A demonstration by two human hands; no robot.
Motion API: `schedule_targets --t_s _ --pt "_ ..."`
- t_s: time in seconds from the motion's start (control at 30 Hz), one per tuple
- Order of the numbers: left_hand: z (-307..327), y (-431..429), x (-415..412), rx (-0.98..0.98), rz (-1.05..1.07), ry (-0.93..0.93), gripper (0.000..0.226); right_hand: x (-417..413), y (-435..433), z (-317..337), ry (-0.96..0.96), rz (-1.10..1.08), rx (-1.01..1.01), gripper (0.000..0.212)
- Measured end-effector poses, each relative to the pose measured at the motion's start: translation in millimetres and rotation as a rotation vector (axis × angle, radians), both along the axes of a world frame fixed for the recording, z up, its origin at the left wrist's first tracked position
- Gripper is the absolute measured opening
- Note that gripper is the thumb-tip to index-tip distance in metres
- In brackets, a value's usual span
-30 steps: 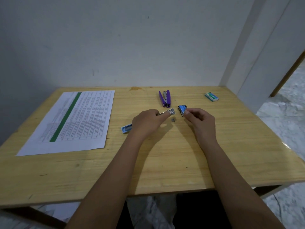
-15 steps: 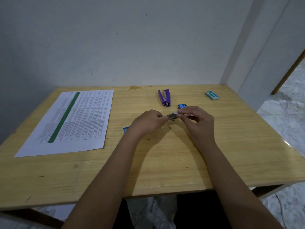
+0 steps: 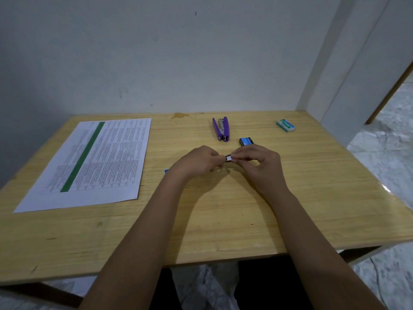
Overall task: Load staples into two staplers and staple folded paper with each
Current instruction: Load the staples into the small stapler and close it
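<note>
Light wooden table (image 3: 223,220): printed white paper sheet with green stripe (image 3: 89,162) far left of the open purple stapler (image 3: 221,129), untouched. Blue staple box (image 3: 246,141) just right of it. Since a second ago the right hand (image 3: 259,162) has left that box and joined the left hand (image 3: 196,163); both pinch a small silver stapler piece (image 3: 228,158) below the purple one. Likely loading staples.

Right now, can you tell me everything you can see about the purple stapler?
The purple stapler lies on the wooden table near the far edge, close to the wall. It is opened out: two shiny purple arms that look like plastic meet at the end nearer the person and spread apart toward the wall. A grey metal strip shows between them. Nothing touches it but the table; both hands are in front of it, and a blue box sits just to its right.
</note>
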State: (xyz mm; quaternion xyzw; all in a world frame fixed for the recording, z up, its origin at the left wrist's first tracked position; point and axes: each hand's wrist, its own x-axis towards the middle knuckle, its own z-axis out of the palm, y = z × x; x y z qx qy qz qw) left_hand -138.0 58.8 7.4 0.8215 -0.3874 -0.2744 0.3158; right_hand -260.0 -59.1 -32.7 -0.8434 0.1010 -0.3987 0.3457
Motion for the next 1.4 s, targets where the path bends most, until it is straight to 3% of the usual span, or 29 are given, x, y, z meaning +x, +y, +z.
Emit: schedule_targets --t_s 0.87,1.17,1.4 --pt "1 -2 -1 0.018 -0.01 -0.026 0.032 1 2 1 0.104 -0.028 -0.026 0.022" --pt "-3 -1 -2 -0.015 0.03 -0.028 0.035 -3 2 3 0.089 -0.045 0.091 0.028" --pt "17 5 -4 0.059 -0.067 0.034 0.04 -3 5 7 0.029 0.045 0.382 0.019"
